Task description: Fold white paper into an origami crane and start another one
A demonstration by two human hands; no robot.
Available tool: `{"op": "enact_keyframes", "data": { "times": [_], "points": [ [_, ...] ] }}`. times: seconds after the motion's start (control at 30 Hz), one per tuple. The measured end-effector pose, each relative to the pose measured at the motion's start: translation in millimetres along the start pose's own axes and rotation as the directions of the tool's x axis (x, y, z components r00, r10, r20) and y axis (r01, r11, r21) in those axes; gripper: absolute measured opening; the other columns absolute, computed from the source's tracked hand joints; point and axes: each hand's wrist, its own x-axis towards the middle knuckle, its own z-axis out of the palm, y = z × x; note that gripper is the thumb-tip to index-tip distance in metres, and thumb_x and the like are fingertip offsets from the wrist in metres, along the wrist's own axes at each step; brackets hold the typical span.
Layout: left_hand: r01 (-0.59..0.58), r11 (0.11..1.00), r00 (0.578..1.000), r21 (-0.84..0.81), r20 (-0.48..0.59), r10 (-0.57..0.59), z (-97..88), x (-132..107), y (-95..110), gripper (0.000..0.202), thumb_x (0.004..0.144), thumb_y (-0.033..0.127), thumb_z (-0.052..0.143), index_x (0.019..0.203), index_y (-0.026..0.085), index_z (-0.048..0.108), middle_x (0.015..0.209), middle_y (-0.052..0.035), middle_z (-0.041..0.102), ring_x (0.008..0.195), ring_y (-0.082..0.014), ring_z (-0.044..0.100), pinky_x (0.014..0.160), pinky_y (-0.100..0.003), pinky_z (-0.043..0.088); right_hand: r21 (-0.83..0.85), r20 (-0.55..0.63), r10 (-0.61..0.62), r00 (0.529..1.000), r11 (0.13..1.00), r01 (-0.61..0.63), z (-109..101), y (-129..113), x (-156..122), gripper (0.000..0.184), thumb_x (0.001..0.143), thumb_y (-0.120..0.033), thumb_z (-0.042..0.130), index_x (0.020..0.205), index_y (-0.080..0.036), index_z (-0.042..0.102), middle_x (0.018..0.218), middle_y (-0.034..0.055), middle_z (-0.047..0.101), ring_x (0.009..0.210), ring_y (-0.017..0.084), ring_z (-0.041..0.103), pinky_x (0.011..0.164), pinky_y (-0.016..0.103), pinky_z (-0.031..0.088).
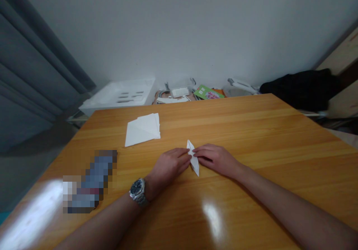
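Observation:
A small folded white paper [195, 166], long and narrow with pointed ends, lies on the wooden table [237, 127] between my two hands. My left hand [172, 165], with a metal watch [137, 188] on its wrist, pinches the paper's left side at the middle. From the other side, the fingertips of my right hand [214, 158] press on its right edge. Both sets of fingertips nearly meet over the paper's centre, and they hide part of it there.
Beyond my left hand lie several white paper sheets [143, 129] in a stack. A pixelated, phone-like object [95, 179] rests at the table's left. Past the far edge are a white plastic tray [120, 93], a green booklet [207, 92] and a black cloth [299, 87].

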Motion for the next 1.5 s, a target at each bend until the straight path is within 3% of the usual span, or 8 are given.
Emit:
{"op": "enact_keyframes", "data": {
  "times": [0.2,0.37,0.53,0.97,1.5],
  "points": [
    [0.01,0.999,1.0,-0.038,0.011,-0.01,-0.3,0,0,0.025,0.104,0.029,0.045,0.111,0.019,0.067,0.122,-0.007,0.07,0.109,-0.0213,0.067,0.096,-0.035,0.055,-0.064,0.029,-0.025,0.999,0.998,0.027,0,0,1,0.017,0.097,-0.024,0.06,0.109,-0.022,0.072,0.116,0.0079,0.074,0.105,0.022,0.07,0.092,0.037,0.056],
    [0.071,0.992,0.997,-0.103,-0.011,-0.073,1.3,2,-1,0.023,0.102,0.029,0.049,0.109,0.02,0.069,0.117,-0.0064,0.072,0.103,-0.0205,0.068,0.093,-0.035,0.055,0.024,-0.018,0.029,0.999,0.999,-0.029,1,-1,3,0.014,0.096,-0.025,0.061,0.1,-0.024,0.075,0.11,0.0052,0.076,0.101,0.019,0.07,0.09,0.035,0.056],
    [0.125,0.979,0.991,-0.16,-0.029,-0.132,2.8,5,-2,0.019,0.099,0.027,0.053,0.107,0.021,0.069,0.113,-0.0064,0.072,0.103,-0.021,0.067,0.093,-0.035,0.054,0.099,-0.034,0.09,0.995,0.991,-0.086,1,-3,4,0.014,0.096,-0.027,0.062,0.101,-0.025,0.074,0.108,0.0043,0.076,0.101,0.019,0.069,0.09,0.035,0.055],
    [0.129,0.971,0.991,-0.2,-0.013,-0.135,6.1,7,-4,0.015,0.097,0.028,0.059,0.108,0.021,0.066,0.116,-0.0062,0.07,0.106,-0.0223,0.065,0.095,-0.038,0.052,0.147,-0.021,0.155,0.988,0.978,-0.15,0,-5,7,0.013,0.096,-0.026,0.062,0.104,-0.023,0.072,0.109,0.0056,0.075,0.101,0.021,0.067,0.09,0.037,0.053],
    [0.172,0.959,0.983,-0.227,-0.024,-0.182,12.4,9,-5,0.01,0.096,0.023,0.057,0.102,0.019,0.064,0.123,-0.0071,0.065,0.114,-0.0223,0.061,0.103,-0.04,0.049,0.158,-0.015,0.171,0.985,0.973,-0.166,2,-7,9,0.004,0.093,-0.022,0.066,0.092,-0.02,0.069,0.105,0.0073,0.07,0.099,0.021,0.062,0.09,0.037,0.05]
  ]
}}
